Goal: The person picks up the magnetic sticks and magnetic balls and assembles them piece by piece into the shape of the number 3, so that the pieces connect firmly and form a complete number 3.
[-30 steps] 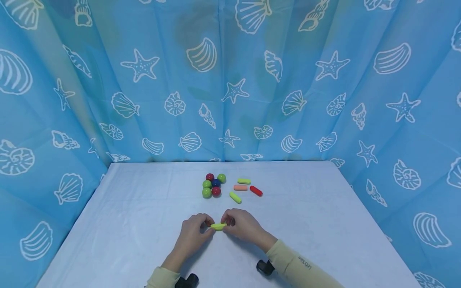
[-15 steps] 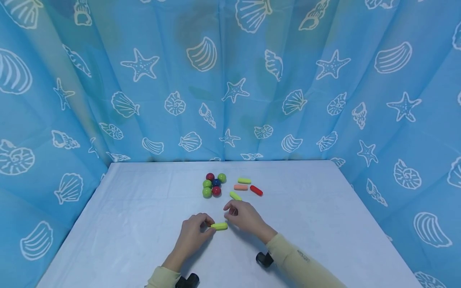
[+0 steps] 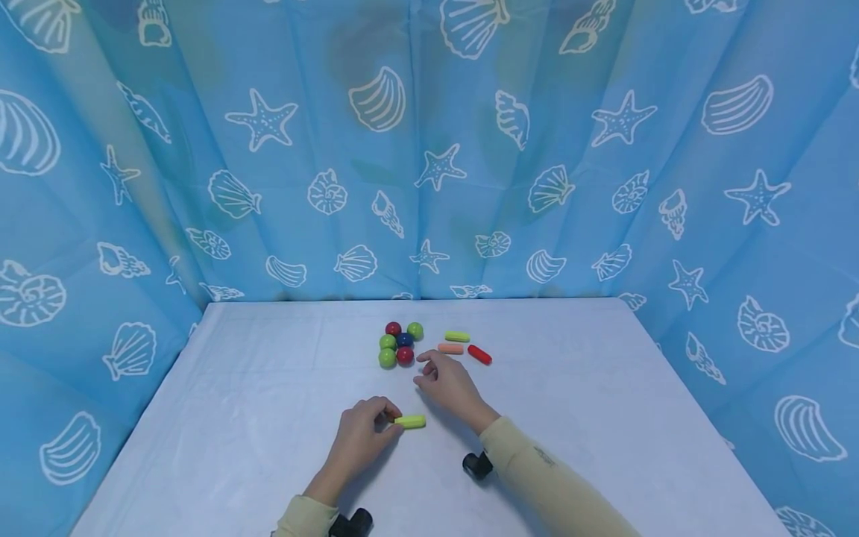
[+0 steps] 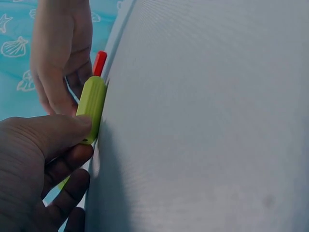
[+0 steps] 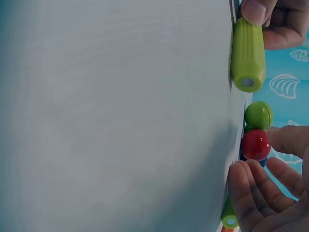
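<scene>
My left hand point(image 3: 365, 431) pinches the near end of a yellow-green rod point(image 3: 411, 422) lying on the table. In the right wrist view this rod point(image 5: 248, 58) shows ridged sides and a grey dot on its end face. My right hand point(image 3: 451, 384) is farther forward, fingers apart and holding nothing. Just beyond its fingertips in the right wrist view lies another yellow-green rod point(image 5: 231, 217). Close to that hand stand a red ball point(image 3: 405, 356) and a green ball point(image 3: 387, 359). The right hand hides part of the table under it in the head view.
Behind are more balls: blue point(image 3: 405, 339), dark red point(image 3: 393, 329) and green point(image 3: 414, 330). To their right lie an orange rod point(image 3: 451, 348), a red rod point(image 3: 479, 354) and a yellow-green rod point(image 3: 457, 336). A white cloth point(image 3: 268, 373) covers the table; a blue shell-print curtain point(image 3: 302, 149) surrounds it.
My right hand has let go of the rod's right end and moved forward to the loose rods, covering the nearest yellow-green one in the head view. My left hand stays put.
</scene>
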`<state>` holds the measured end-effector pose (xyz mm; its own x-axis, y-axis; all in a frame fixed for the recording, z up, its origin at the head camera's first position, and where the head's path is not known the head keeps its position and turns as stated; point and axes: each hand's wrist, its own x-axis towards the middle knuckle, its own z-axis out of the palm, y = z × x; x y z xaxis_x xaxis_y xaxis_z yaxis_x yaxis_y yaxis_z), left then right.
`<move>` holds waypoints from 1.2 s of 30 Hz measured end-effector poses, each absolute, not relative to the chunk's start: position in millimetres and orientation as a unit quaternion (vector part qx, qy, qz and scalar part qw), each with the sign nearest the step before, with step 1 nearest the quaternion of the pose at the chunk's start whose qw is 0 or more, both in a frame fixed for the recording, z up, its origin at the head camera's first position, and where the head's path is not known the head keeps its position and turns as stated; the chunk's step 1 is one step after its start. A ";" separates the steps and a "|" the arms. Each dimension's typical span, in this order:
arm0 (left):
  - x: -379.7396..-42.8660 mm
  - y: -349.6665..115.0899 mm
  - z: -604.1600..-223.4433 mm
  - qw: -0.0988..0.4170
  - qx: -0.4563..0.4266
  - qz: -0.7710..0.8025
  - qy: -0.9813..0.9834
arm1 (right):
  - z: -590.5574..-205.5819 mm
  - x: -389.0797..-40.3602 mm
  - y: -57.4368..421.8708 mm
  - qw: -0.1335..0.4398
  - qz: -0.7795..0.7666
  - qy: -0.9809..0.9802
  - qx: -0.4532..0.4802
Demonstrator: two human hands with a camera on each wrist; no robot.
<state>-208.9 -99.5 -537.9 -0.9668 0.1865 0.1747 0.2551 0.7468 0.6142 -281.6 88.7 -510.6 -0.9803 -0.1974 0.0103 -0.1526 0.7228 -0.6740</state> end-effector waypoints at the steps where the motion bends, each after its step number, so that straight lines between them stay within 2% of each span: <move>1: -208.9 -99.5 -537.8 0.051 -0.118 -0.337 -0.933 | -511.1 -283.2 87.7 0.027 -0.360 0.928 -0.093; 19: -209.0 -98.5 -534.1 0.037 -0.122 -0.353 -0.927 | -513.2 -308.0 72.8 -0.005 -0.332 0.937 -0.107; 36: -209.3 -101.7 -534.2 0.045 -0.123 -0.354 -0.926 | -510.7 -309.1 58.1 -0.019 -0.303 0.947 -0.103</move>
